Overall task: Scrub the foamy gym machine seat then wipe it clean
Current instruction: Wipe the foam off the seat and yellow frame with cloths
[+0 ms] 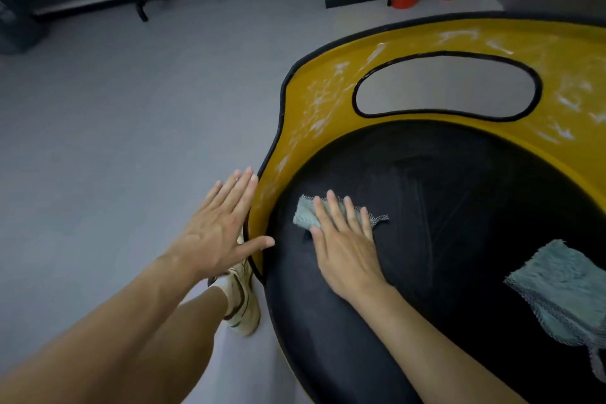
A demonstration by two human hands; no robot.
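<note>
Wiping seems under way: right hand [347, 256] presses cloth [306, 215] with straight fingers [335, 207] on seat [426, 207], left hand [210, 236] open at its 9 o'clock edge; foam [314, 108] at 12 o'clock likely needs clearing next.

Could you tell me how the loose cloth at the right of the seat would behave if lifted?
The cloth would probably flop and hang limp: it already drapes over the curved seat with frayed, wavy edges. It looks thin and fluffy, so likely light. Whether it is wet I cannot tell.
</note>
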